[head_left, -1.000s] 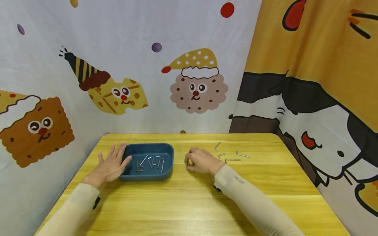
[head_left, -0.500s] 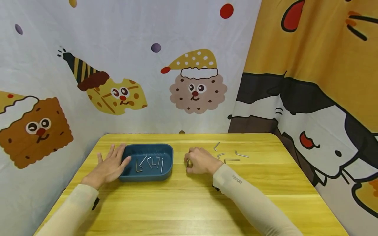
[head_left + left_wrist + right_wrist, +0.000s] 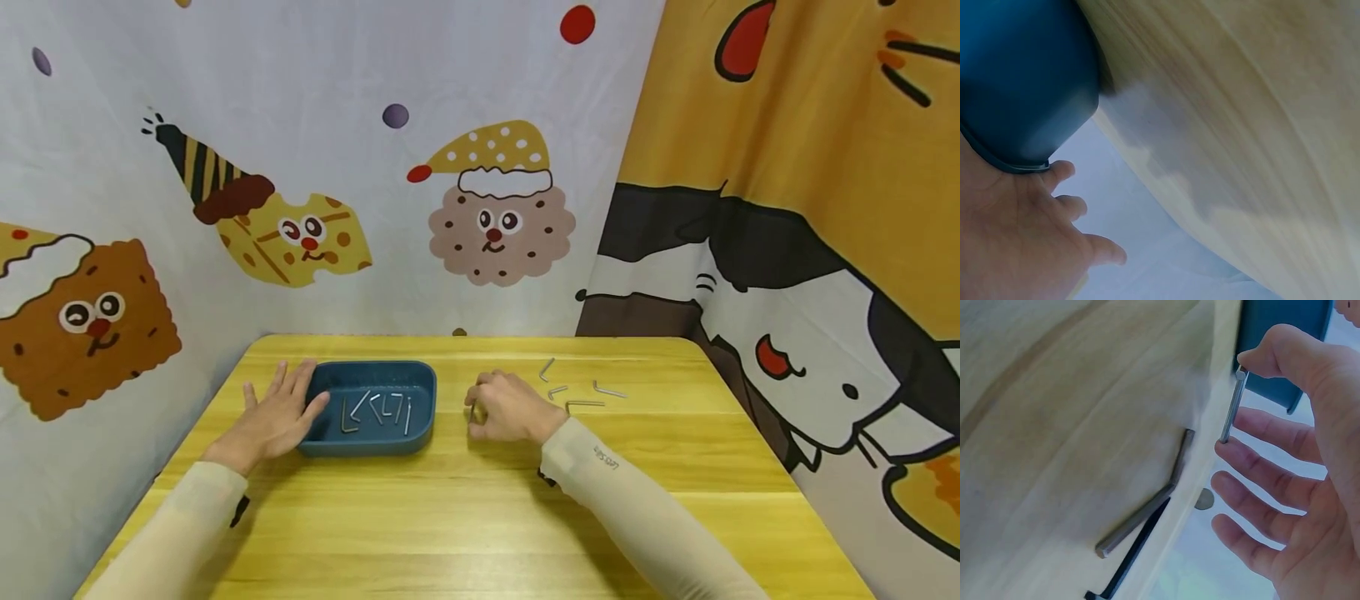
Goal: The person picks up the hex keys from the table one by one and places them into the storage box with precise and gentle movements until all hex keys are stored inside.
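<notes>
My right hand (image 3: 504,408) is held low over the table, right of the blue box. It pinches a silver hex key (image 3: 1233,406) between thumb and fingers, as the right wrist view shows best. With fingers spread, my left hand (image 3: 273,417) rests against the left side of the blue box (image 3: 367,447), its thumb over the rim. Inside the box lie several L-shaped hex keys (image 3: 348,427), spaced in a row. More hex keys (image 3: 585,403) are scattered on the table beyond my right wrist. One hex key (image 3: 1141,515) appears close up in the right wrist view.
The wooden table (image 3: 390,517) has rounded back corners. Behind it hangs a white curtain (image 3: 300,108) with cartoon prints, and a yellow cartoon curtain (image 3: 675,108) borders the right side.
The head view has shifted slightly. Both hands and the box keep about the same places, and the right hand still pinches the hex key.
</notes>
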### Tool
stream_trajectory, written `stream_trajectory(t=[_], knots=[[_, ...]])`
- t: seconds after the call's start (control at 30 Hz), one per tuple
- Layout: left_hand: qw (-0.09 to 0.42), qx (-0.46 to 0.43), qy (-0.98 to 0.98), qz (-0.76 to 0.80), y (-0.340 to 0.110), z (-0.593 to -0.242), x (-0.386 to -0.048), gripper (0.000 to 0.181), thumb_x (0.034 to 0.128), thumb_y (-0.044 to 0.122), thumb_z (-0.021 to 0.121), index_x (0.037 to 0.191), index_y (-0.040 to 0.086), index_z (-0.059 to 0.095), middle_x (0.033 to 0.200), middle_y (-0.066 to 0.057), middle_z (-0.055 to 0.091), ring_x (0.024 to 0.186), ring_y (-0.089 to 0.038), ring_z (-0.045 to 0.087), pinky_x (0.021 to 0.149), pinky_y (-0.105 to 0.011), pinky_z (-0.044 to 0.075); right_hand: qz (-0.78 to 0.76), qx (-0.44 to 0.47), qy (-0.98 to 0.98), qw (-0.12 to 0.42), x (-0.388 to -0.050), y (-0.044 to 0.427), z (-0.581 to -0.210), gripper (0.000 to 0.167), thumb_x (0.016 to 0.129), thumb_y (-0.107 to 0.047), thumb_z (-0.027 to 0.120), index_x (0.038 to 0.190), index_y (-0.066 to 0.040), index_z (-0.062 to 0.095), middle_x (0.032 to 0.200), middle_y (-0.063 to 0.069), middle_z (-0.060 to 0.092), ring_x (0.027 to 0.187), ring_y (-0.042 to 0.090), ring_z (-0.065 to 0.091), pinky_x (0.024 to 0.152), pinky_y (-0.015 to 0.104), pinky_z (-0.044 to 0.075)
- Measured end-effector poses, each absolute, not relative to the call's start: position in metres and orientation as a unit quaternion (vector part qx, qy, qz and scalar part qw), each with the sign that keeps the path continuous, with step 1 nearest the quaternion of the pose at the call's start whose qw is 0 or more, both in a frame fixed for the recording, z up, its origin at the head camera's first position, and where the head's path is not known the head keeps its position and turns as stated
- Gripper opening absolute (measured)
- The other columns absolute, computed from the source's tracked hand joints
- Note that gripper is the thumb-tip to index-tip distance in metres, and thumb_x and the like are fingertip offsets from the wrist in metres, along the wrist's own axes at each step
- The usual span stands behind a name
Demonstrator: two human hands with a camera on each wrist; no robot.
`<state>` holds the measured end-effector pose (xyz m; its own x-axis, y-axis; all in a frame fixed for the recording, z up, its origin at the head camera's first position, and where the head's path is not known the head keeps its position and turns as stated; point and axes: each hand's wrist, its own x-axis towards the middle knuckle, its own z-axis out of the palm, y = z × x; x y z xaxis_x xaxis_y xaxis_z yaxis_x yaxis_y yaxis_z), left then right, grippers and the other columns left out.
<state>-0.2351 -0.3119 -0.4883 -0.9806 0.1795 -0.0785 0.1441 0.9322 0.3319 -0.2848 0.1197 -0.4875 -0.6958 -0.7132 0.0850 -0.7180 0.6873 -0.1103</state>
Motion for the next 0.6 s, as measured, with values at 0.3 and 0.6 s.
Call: stream_trajectory(t=[0.3,0.6], knots=[[0.055,0.082,0.983,0.156,-0.310,-0.487,-0.238,0.091,0.1250,0.063,0.034,0.188,0.006,0.003,0.193,-0.033,0.010,0.180,-0.060,-0.003,0.126,-0.099,-0.014,0.106,0.388,-0.915,0.031,-0.285,0.116,-0.473,0.042,0.099,-0.039,0.091,0.130,-0.010,0.087,0.131,0.011,0.084,0.115,0.032,0.080,0.103,0.048,0.068],[0.055,0.079,0.983,0.156,-0.309,-0.489,-0.237,0.093,0.1241,0.067,0.033,0.188,0.005,0.005,0.193,-0.034,0.012,0.180,-0.061,-0.003,0.126,-0.099,-0.013,0.100,0.397,-0.912,0.043,-0.290,0.105,-0.455,0.039,0.100,-0.039,0.088,0.130,-0.013,0.088,0.130,0.009,0.084,0.114,0.032,0.079,0.105,0.048,0.068]])
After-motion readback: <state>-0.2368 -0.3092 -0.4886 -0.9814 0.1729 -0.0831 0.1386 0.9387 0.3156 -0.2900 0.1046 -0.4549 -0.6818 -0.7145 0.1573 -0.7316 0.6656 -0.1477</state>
